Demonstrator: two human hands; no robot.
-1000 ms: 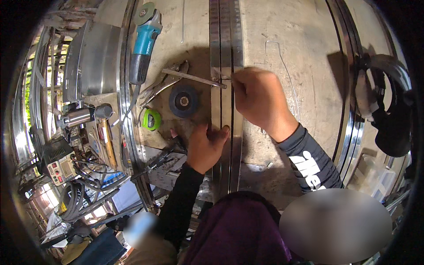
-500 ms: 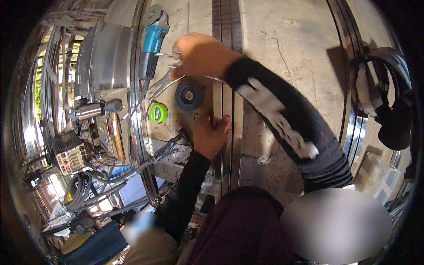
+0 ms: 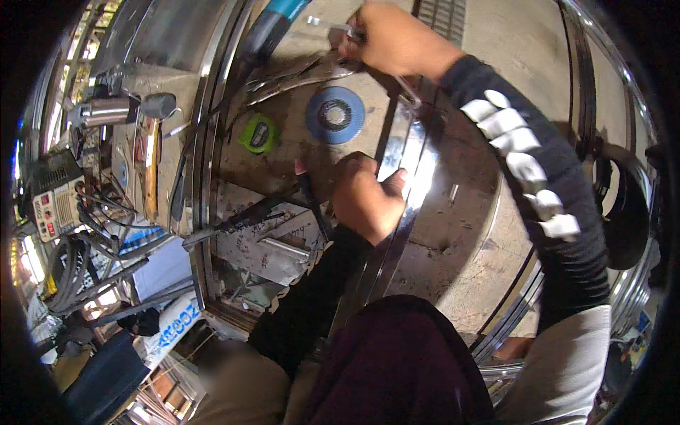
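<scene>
Long, flat, polished silver metal bar (image 3: 419, 178), on the worn tan surface (image 3: 524, 42), runs away from the body with its long axis leaning to the right at the far end. The bare left hand (image 3: 372, 198) is the nearer one: it lies against the bar's left side, thumb reaching onto the metal, so most of the bar's width is to the right of that grip. Whether the left grip is clamped on the bar or only rests there, I cannot tell. The bare right hand (image 3: 398, 41) is farther out, its wrist crossing above the bar's line, its fingers closed on a slim silver metal rod (image 3: 319, 23) that sticks out leftward, roughly across the bar's axis. A round blue abrasive disc (image 3: 335, 115) and a lime-green tape measure (image 3: 258, 134) lie to the left of the bar, apart from it. The bar looks smooth and mirror-bright, with a white glare beside the left thumb and a darker near stretch; the right wrist and forearm obscure its far part.
</scene>
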